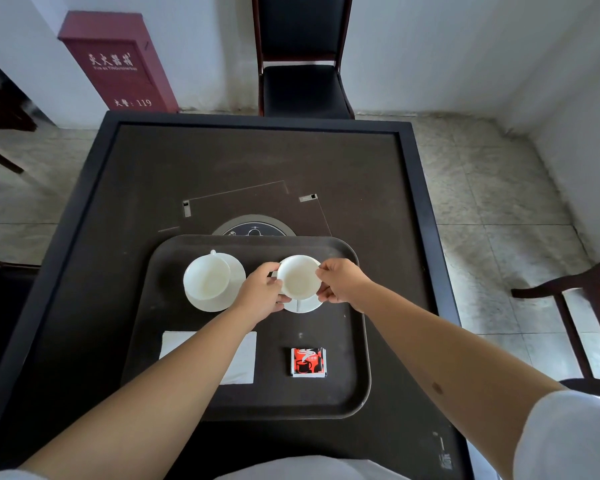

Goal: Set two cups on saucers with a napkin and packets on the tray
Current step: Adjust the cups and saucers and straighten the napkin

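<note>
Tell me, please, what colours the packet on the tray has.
The packet is red with a black cup and white swirl, seen in the head view.

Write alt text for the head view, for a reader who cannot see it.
Both hands, left and right, hold a white cup over a saucer on a dark tray. To its left a second cup sits on its saucer; nearer lie a napkin and a red packet.

Cups (207, 279) behind; napkin (243, 355) left, packet (307, 362) rt.
</note>
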Demonstrator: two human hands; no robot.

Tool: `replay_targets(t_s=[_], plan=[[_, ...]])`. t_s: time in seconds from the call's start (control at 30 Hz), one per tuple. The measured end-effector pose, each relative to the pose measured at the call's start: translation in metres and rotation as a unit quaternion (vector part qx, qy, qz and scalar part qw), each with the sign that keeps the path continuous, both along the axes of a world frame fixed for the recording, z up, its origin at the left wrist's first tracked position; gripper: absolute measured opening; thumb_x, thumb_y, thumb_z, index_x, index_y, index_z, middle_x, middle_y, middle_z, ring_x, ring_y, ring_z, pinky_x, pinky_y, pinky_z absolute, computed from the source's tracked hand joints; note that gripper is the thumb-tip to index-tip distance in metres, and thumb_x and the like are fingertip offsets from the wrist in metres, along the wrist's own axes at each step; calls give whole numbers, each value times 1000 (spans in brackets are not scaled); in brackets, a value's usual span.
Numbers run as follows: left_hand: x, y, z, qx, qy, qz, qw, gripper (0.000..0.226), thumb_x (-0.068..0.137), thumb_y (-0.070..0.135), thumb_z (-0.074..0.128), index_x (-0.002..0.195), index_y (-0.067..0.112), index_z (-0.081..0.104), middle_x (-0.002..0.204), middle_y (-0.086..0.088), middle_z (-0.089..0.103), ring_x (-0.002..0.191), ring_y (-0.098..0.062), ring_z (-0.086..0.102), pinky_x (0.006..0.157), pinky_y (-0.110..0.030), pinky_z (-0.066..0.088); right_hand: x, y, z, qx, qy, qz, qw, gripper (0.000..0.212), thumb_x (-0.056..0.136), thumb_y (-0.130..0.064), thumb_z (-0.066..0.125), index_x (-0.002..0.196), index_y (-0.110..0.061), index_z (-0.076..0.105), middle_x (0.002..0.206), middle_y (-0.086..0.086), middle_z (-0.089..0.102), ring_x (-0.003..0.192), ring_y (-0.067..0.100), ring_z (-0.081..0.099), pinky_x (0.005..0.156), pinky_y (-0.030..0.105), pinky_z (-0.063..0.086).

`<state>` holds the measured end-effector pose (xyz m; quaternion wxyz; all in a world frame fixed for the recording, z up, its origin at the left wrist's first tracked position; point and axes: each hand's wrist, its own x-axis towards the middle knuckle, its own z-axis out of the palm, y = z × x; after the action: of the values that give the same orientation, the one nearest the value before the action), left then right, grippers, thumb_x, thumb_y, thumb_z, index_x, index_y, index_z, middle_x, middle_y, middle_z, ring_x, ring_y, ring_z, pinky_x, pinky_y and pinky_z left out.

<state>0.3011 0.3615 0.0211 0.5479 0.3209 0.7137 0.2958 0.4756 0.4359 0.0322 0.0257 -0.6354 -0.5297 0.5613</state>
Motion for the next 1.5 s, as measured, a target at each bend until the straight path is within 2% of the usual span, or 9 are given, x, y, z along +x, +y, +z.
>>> replay_targets(t_s=[0.2, 0.33, 0.5, 0.7, 1.0, 1.2, 1.33, 1.43, 1.5], plan=[[1, -2, 0, 11, 9, -26, 1000, 29, 95, 9, 56, 113, 31, 50, 116, -3, 62, 96, -18, 69, 71, -26, 59, 4, -1, -5, 88, -30, 46, 995, 23, 98, -23, 46, 84, -22, 65, 67, 1, 69, 50, 7, 63, 53, 22, 52], [1, -5, -2, 11, -8, -17, 1000, 28, 97, 10, 55, 115, 32, 50, 109, 5, 63, 86, -8, 71, 62, -18, 55, 6, -4, -8, 120, -46, 64, 990, 28, 98, -22, 45, 81, -16, 66, 63, -1, 67, 45, 2, 59, 66, 30, 57], [3, -4, -4, 12, -17, -20, 1000, 30, 97, 11, 55, 114, 35, 51, 107, 12, 59, 82, -3, 71, 60, -15, 53, 10, -5, -11, 127, -47, 58, 989, 30, 97, -22, 44, 78, -12, 64, 61, -1, 65, 44, 2, 58, 66, 33, 58], [6, -4, -6, 17, -20, 1, 1000, 30, 99, 9, 53, 118, 33, 51, 120, -2, 61, 94, -15, 70, 70, -23, 57, 10, -6, -14, 93, -2, 7, 996, 23, 98, -24, 48, 89, -19, 68, 62, 1, 66, 52, 10, 63, 66, 33, 61], [7, -5, -5, 21, -26, 19, 999, 35, 101, 11, 48, 131, 27, 53, 123, -6, 62, 100, -19, 69, 81, -30, 58, 5, -9, -9, 72, 6, -10, 997, 23, 99, -23, 45, 102, -15, 67, 65, 4, 68, 64, 19, 70, 70, 36, 61], [9, -8, -2, 27, -21, 15, 999, 37, 102, 14, 47, 134, 30, 53, 129, -5, 61, 103, -17, 68, 84, -31, 57, 3, -11, -9, 68, -2, -15, 998, 26, 99, -25, 42, 106, -16, 66, 66, 2, 67, 56, 13, 66, 71, 35, 61], [6, -10, -5, 28, 76, -28, 996, 51, 102, 28, 51, 150, 27, 36, 149, -4, 48, 132, -25, 50, 104, -44, 47, 5, -16, -5, 75, -21, -13, 997, 33, 97, -37, 36, 110, -23, 63, 77, -1, 67, 56, 10, 65, 64, 29, 55], [2, -16, -3, 60, 166, -87, 980, 59, 100, 40, 50, 153, 30, 28, 155, 0, 41, 140, -24, 40, 109, -40, 36, 11, -26, -3, 98, -47, 12, 994, 42, 98, -45, 36, 125, -21, 57, 99, 2, 67, 83, 18, 65, 70, 30, 50], [-1, -26, 0, 93, 253, -158, 950, 61, 98, 43, 52, 152, 33, 26, 159, 3, 33, 142, -23, 37, 108, -45, 39, 17, -36, -4, 118, -83, 51, 988, 48, 98, -47, 38, 136, -21, 47, 119, 5, 63, 94, 20, 58, 74, 32, 46]])
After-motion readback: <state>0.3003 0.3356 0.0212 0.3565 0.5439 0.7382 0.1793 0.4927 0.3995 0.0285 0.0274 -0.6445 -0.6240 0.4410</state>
